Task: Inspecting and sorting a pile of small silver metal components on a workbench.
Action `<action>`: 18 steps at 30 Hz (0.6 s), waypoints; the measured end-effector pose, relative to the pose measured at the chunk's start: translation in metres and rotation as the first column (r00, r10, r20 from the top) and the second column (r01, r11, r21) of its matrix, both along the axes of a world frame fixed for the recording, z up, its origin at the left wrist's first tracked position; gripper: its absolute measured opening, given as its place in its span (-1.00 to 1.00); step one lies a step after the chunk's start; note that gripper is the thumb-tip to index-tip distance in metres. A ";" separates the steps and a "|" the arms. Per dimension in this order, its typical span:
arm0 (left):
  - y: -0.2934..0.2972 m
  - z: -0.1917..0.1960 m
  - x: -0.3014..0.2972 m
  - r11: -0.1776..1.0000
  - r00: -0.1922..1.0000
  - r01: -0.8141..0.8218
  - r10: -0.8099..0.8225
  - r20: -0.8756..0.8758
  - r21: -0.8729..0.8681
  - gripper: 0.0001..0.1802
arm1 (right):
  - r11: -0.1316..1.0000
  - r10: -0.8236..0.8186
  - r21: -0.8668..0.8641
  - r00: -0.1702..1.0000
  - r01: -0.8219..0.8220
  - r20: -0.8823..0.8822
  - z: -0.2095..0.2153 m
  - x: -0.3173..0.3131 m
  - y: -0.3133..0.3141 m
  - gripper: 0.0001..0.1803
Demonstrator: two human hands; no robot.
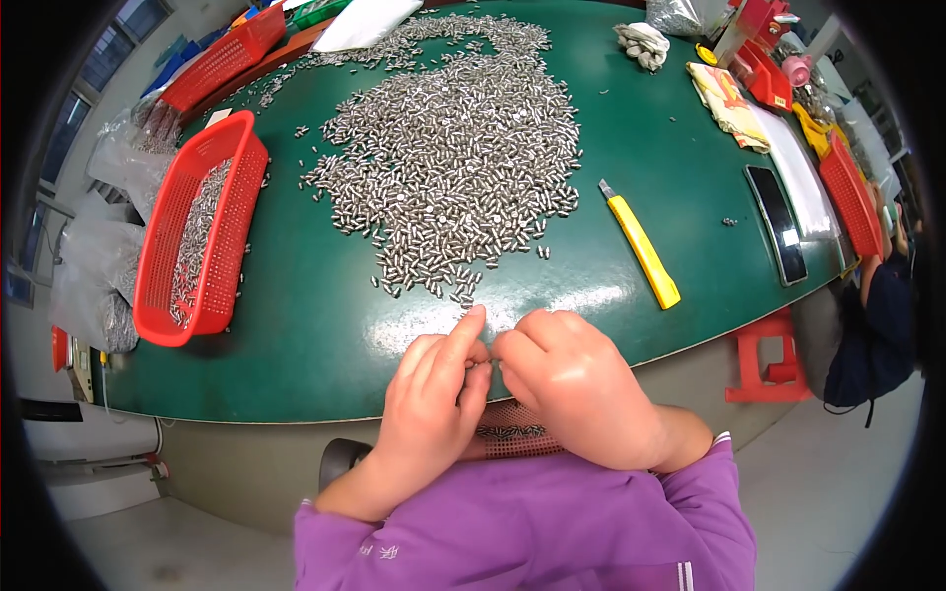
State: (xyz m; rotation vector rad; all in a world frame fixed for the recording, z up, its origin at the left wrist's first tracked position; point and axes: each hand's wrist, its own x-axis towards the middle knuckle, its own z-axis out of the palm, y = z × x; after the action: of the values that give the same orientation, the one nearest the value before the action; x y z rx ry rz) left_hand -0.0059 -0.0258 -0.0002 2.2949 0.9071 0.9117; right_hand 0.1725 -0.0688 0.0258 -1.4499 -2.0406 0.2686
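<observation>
Metal pieces [453,158], heaped beyond the hands [429,394]

Green tabletop [305,286], seen from above. Centre: a broad, loose pile of small metal pieces [453,148]. Left: 1 red perforated basket [225,258]. Right: 1 yellow-handled cutter [643,251] (blade toward the far side), 1 phone [777,225] lying flat, and, farther back, a yellow-patterned cloth [727,106] and a crumpled whitish bundle [642,45]. A few stray pieces [729,222] lie near the phone.

Metal pcs [453,148] silver; tabletop [305,345] dk grn; cutter [643,250] yel; basket [225,261] red; shirt [512,512] purple w/ wht stripes.
</observation>
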 end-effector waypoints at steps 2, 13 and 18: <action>-0.001 -0.001 -0.001 1.000 1.000 -0.003 0.003 0.001 0.007 -0.27 | 0.998 0.014 0.051 0.989 -0.022 0.146 -0.001 -0.001 -0.001 -0.79; 0.000 -0.003 0.000 1.000 0.999 -0.021 0.021 0.043 -0.017 -0.28 | 0.996 0.018 0.090 0.992 -0.029 0.124 -0.006 -0.002 -0.001 -0.80; -0.001 -0.006 0.000 0.999 0.997 -0.038 0.038 0.061 -0.008 -0.33 | 0.993 0.030 0.110 0.992 -0.043 0.119 -0.006 -0.001 -0.002 -0.80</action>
State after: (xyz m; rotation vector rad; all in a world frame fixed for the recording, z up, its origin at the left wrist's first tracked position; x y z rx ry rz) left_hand -0.0058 -0.0267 -0.0065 2.2383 0.9291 0.9873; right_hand 0.1719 -0.0704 0.0199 -1.3898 -2.1414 0.0830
